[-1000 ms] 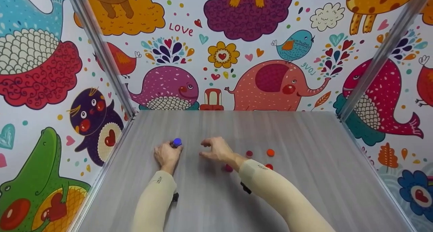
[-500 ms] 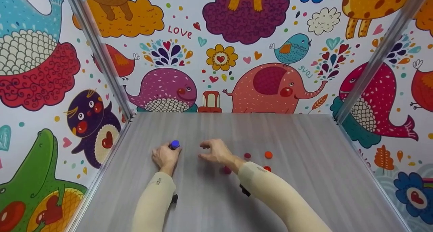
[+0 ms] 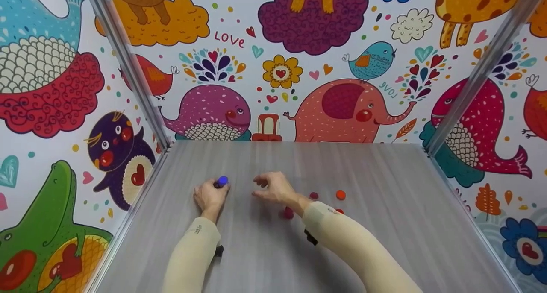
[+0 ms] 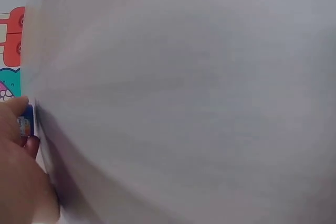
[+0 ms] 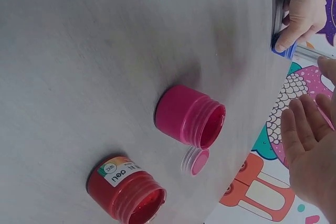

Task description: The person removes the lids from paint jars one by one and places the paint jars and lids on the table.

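Observation:
My left hand [image 3: 210, 198] grips a small blue paint jar [image 3: 222, 181] on the left side of the table, thumb and fingers around its sides. A bit of the blue jar's label [image 4: 24, 125] shows in the left wrist view. To the right, my right hand [image 3: 274, 188] hovers above the table with fingers spread and slightly bent, holding nothing. Below its wrist stands an open pink paint jar [image 5: 184, 115], with a pink cap [image 5: 197, 161] lying beside it. An open red paint jar [image 5: 126, 188] is further right, mostly hidden by my sleeve in the head view.
An orange-red cap [image 3: 340, 194] lies behind the red jar. The grey wood-grain table [image 3: 384, 169] meets printed cartoon walls [image 3: 333, 113] at the back and sides. Metal posts [image 3: 128, 66] stand at the back corners.

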{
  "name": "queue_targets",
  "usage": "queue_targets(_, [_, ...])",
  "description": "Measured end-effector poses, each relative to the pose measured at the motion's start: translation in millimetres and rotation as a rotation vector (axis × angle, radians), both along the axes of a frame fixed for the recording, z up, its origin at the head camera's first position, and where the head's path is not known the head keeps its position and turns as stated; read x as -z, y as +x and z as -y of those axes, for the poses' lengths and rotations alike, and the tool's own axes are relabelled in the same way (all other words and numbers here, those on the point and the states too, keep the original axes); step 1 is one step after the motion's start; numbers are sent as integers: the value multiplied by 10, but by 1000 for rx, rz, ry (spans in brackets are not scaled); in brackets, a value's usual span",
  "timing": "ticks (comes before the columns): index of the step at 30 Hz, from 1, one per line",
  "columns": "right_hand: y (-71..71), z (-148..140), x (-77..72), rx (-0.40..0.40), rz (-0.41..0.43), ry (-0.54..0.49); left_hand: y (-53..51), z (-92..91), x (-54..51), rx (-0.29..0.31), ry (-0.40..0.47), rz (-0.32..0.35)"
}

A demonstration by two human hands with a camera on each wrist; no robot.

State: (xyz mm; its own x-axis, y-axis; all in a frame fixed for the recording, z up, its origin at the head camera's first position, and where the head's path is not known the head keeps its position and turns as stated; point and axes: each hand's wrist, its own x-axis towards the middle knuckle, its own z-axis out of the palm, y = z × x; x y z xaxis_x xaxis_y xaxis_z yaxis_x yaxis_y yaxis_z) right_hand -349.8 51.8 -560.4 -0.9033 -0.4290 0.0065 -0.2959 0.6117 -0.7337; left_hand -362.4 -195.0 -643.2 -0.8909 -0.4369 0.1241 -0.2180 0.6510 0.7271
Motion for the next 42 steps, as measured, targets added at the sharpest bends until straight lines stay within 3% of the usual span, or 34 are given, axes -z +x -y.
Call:
queue_targets(12, [-18, 13, -66, -19, -61, -13, 26, -129, -92, 74, 116, -70])
queue_targets(21, [-22, -23, -106, -56, -150, -9, 64, -317, -243, 114, 166, -118])
queue_targets(26, [-12, -66, -131, -50, -179, -21, 116, -387, -292, 148, 186, -178])
queue_targets(34, [-8, -167, -186, -45, -275, -94, 247, -480, -359, 219, 199, -209])
queue_targets(42, [6, -282, -315, 11, -223, -151, 353, -602, -493, 299, 232, -293])
